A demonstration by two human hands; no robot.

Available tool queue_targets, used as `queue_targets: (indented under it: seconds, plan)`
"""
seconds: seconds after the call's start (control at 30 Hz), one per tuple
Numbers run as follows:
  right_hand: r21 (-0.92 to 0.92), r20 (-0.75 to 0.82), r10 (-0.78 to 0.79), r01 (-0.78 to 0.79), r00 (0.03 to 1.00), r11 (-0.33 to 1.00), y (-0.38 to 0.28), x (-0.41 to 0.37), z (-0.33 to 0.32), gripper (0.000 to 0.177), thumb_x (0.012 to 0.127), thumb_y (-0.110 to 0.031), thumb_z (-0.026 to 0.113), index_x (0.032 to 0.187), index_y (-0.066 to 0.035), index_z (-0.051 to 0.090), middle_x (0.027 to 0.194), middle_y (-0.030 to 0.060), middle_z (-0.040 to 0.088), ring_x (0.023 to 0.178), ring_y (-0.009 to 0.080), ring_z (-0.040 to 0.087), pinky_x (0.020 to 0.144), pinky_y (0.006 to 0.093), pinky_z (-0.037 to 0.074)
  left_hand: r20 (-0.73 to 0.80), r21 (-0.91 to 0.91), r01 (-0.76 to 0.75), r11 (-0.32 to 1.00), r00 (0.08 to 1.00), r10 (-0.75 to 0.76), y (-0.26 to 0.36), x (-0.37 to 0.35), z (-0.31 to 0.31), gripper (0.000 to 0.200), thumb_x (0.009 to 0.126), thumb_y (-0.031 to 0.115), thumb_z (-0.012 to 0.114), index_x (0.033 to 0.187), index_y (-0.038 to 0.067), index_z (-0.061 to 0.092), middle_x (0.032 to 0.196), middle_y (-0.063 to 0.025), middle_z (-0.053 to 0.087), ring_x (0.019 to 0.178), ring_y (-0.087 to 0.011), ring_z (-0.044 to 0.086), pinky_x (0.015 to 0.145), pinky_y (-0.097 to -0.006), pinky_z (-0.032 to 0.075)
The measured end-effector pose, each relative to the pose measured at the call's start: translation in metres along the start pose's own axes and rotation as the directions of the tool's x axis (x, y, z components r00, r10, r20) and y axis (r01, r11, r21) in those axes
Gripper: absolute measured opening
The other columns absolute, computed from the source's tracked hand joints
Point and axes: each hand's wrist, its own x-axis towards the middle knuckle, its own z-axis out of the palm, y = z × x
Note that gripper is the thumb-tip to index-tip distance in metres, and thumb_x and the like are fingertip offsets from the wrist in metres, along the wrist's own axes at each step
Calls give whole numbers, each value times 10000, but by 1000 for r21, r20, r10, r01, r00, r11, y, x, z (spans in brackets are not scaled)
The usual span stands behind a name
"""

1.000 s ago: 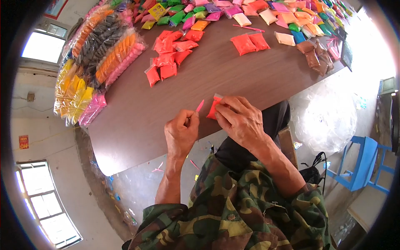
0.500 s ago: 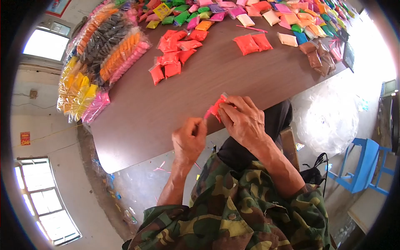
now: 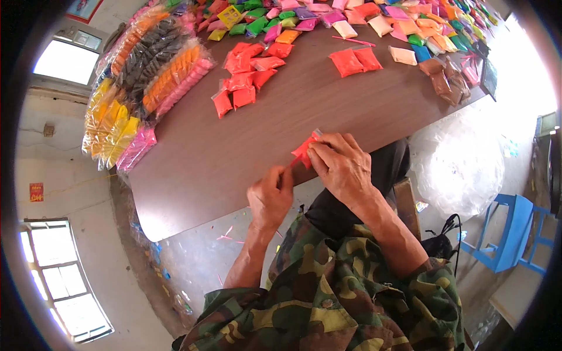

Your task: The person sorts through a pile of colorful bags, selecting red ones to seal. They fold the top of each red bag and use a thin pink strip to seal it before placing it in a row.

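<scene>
A small red plastic packet [image 3: 304,151] is held up over the near edge of the brown table. My right hand [image 3: 346,171] pinches its right side between thumb and fingers. A clear plastic end sticks out above those fingers. My left hand [image 3: 270,198] is closed, its fingertips pinching a thin pinkish-red strip [image 3: 295,162] at the packet's lower left corner. Further up the table lies a loose group of similar red packets [image 3: 241,81]. Two more red packets [image 3: 355,61] lie side by side to their right.
Bagged bundles of coloured packets [image 3: 153,76] line the table's left side. Many coloured packets [image 3: 316,17] cover the far side, brown packets [image 3: 446,82] the right. Clear plastic bags [image 3: 456,164] and a blue stool [image 3: 506,234] stand right. Pink strips lie on the floor [image 3: 199,257].
My left hand has shifted slightly up and right, closer to the packet. The stretch of strip between left fingertips and packet looks shorter. My right hand keeps its pinch in nearly the same place.
</scene>
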Motion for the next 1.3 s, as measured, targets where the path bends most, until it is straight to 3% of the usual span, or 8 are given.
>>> queue_targets:
  seconds: [0.1,0.3,0.4,0.5,0.7,0.8,1.0,1.3]
  plan:
    - [-5,-16,-6,6,1000,1000,1,-2,2,127,901,-201,853,1002,-138,810,1061,9,729,926,236,712,677,384,623,10,77,62,995,998,-63,-10,11,-11,99,977,108,791,937,71,709,701,-128,703,568,-293,707,544,-394,529]
    - [18,-24,24,-24,999,1000,-1,1,2,118,898,-196,854,989,-136,809,1001,11,727,888,240,714,653,389,615,19,-65,-23,998,1000,25,10,-4,-3,114,999,132,775,928,71,711,643,-113,662,538,-273,671,536,-389,518]
    - [11,-45,14,-14,999,1000,0,-1,3,112,898,-195,854,976,-132,804,976,15,719,871,243,714,642,394,610,-18,102,-19,995,1000,21,-9,2,1,113,981,102,794,929,60,703,640,-112,661,538,-249,673,544,-381,520]
    - [-4,-45,8,-8,999,1000,-1,0,3,101,903,-193,850,963,-132,797,959,19,709,857,245,714,636,399,607,16,74,138,988,990,-139,-9,13,-14,120,977,111,799,927,58,703,651,-116,674,551,-241,690,551,-384,523]
    - [16,-24,78,-78,997,997,-6,2,2,134,880,-167,870,991,-138,800,941,24,721,842,260,734,642,408,590,1,-99,-23,995,1000,24,6,0,-4,116,996,109,777,931,48,703,640,-113,653,526,-235,650,532,-370,502]
    - [22,-58,65,-64,996,998,-3,0,5,126,912,-214,855,962,-129,775,912,39,697,811,261,726,615,415,591,14,52,60,997,998,-61,-9,6,-6,111,990,80,778,930,37,696,629,-112,632,518,-195,617,525,-355,487]
    - [62,-64,86,-82,994,995,-4,4,7,146,915,-223,858,975,-129,763,857,56,694,769,278,730,594,435,574,6,-106,109,988,994,-109,15,12,-23,141,1004,102,773,911,33,692,592,-93,589,499,-153,540,512,-340,457]
    - [54,-47,114,-112,992,992,-6,6,8,172,886,-212,866,903,-134,713,829,66,678,747,301,711,601,455,557,88,-25,233,972,969,-231,-7,10,-26,139,1021,113,758,950,7,702,655,-85,672,594,-65,571,545,-306,460]
